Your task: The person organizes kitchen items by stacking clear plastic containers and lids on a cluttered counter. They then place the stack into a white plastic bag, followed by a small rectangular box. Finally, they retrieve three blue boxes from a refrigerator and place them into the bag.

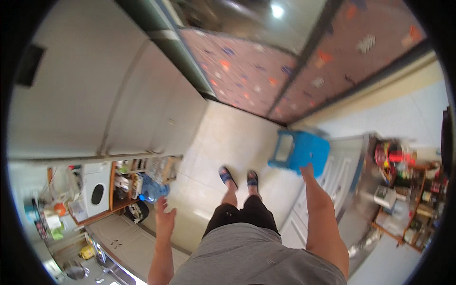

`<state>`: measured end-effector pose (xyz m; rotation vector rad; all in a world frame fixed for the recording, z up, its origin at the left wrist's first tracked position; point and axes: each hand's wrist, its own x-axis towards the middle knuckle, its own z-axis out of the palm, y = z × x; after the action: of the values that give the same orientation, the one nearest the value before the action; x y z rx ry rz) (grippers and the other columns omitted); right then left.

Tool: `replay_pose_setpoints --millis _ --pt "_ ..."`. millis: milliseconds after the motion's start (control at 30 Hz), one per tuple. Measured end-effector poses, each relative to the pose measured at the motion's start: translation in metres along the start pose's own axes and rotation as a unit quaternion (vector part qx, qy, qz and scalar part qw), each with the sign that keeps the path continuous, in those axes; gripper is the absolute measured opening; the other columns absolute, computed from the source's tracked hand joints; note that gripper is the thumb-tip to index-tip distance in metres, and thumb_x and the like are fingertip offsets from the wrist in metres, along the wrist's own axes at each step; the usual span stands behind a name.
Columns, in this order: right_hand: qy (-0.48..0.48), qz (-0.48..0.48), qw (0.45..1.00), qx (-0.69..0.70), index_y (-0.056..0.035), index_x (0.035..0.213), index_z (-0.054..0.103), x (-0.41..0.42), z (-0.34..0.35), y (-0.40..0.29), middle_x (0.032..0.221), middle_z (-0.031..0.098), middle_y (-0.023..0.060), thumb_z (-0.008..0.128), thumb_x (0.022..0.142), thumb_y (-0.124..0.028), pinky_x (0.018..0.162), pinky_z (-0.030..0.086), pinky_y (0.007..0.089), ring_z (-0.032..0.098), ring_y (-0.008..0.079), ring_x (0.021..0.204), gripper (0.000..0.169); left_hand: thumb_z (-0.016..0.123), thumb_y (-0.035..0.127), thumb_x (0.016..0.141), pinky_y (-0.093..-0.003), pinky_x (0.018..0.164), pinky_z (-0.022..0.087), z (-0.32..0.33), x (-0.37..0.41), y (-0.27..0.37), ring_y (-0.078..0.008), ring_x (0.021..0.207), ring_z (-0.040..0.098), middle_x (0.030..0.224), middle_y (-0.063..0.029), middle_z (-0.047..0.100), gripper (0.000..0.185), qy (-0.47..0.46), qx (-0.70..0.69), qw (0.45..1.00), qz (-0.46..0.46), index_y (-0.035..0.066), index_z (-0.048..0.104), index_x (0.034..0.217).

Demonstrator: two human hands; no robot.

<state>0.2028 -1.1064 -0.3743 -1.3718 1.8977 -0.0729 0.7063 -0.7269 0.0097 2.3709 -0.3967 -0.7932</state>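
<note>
My right hand (307, 171) reaches out to the near edge of a blue plastic stool (314, 151). Its fingers overlap the seat edge and are foreshortened, so whether they grip it I cannot tell. The stool stands on the pale floor beside white cabinet fronts, its legs towards the middle of the view. My left hand (165, 218) hangs in the air on the left, fingers apart and holding nothing. Just beyond its fingertips in the view is a large blue clear-plastic water bottle (154, 189), lower down by a shelf unit.
Tall grey cabinet-like doors (142, 103) fill the upper left. Sliding door panels with patterned film (245, 71) border the floor (228, 139) ahead. A white appliance (96, 194) sits on the left shelf unit, near a sink (114, 265). Right, a rack (409, 213) holds several jars above a counter.
</note>
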Motion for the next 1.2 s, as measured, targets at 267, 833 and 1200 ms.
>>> replay_pose_setpoints --millis 267,833,1200 --pt "0.086 0.024 0.994 -0.056 0.0011 0.140 0.041 0.038 0.006 0.031 0.133 0.047 0.0243 0.084 0.067 -0.025 0.098 0.045 0.0465 0.048 0.0399 0.122 0.089 0.063 -0.001 0.080 -0.0415 0.094 0.047 0.035 0.015 -0.040 -0.0286 0.124 0.048 0.137 -0.0166 0.049 0.069 -0.057 0.046 0.994 -0.083 0.009 0.037 0.144" --pt "0.059 -0.165 0.943 -0.281 0.0014 0.113 0.060 0.040 0.108 -0.068 0.122 0.046 0.0204 0.089 0.058 -0.036 0.089 0.050 0.0463 0.053 0.0412 0.106 0.073 0.066 0.010 0.083 -0.0464 0.096 0.047 0.047 0.025 -0.064 -0.0320 0.127 0.049 0.141 -0.0166 0.047 0.068 -0.058 0.051 0.991 -0.113 0.010 0.036 0.144" --pt "-0.099 -0.252 0.901 -0.340 0.0031 0.109 0.064 -0.107 0.280 -0.258 0.125 0.045 0.0199 0.077 0.076 -0.049 0.083 0.053 0.0454 0.053 0.0376 0.108 0.063 0.068 0.008 0.083 -0.0447 0.096 0.048 0.040 0.002 -0.066 -0.0322 0.128 0.049 0.142 -0.0160 0.047 0.068 -0.008 -0.030 0.992 -0.122 0.009 0.037 0.144"
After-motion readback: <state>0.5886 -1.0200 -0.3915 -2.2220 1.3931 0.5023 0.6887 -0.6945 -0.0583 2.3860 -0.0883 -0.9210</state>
